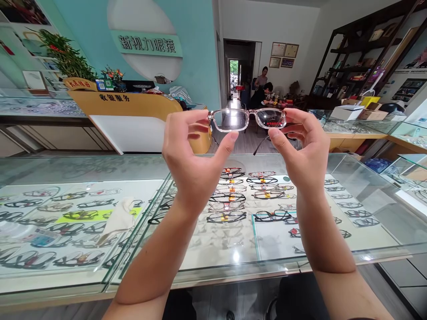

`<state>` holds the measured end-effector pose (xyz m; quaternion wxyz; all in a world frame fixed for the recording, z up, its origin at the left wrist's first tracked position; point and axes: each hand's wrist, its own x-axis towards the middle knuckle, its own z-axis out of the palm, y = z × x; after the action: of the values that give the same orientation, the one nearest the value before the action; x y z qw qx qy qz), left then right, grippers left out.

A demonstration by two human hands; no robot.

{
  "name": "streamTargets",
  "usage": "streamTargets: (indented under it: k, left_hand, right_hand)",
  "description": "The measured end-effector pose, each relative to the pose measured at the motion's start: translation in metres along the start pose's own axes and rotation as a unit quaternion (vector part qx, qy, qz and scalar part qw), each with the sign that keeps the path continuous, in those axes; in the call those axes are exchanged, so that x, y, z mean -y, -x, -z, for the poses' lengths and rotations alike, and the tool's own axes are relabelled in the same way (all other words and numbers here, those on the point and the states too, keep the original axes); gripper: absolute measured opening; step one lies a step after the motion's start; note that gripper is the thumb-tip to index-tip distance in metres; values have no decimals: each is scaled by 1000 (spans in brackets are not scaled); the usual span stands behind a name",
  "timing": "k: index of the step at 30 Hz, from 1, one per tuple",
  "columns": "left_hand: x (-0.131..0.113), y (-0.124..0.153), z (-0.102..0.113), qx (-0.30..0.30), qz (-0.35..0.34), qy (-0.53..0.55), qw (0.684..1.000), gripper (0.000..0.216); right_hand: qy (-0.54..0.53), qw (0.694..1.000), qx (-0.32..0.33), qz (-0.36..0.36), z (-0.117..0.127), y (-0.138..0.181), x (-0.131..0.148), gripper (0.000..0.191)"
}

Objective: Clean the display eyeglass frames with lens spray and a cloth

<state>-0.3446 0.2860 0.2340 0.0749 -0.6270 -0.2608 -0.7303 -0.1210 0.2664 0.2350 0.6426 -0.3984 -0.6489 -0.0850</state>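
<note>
Forearms: both bare, reaching from the near side over the glass case [213,276].
Left hand: fingers and thumb [191,155] closed on the left end of the glasses [252,112], thumb tip by the lower rim.
Right hand: the same at the other end [302,151], fingertips at the corner, thumb tip at the lower rim.
Glasses: up in the air between the two hands, above the case, lenses level, clear-rimmed, arms pointing away from the holder (the right lens carries red lettering, part of which I can read).
Case: rows of frames [227,217] inside, near to far; on the left, a pale cloth [122,218] lies crumpled on top, a blue-labelled bottle [43,238] beyond it to the left.
Desk: yellow and white [133,129], far left, with a leafy plant [71,58] at its left end.
Right side: a white box [347,112] on another counter, a dark shelf [353,27] above.
Far back: one person [261,80] near another [262,95] in dark clothes, bent over a table; certificates [278,48] hang on the wall.
Sign: large characters [147,44] on the far left wall.
</note>
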Motion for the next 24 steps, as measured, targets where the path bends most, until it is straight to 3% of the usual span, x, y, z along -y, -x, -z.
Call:
streamTargets:
  k: [12,24]
  left_hand:
    - [5,-1,-3,4,13,22,1000,47]
    - [11,2,-3,52,59,38,996,44]
  right_hand:
    - [19,999,-34,24,-1,2,9,45]
    - [31,998,-47,36,-1,4,9,46]
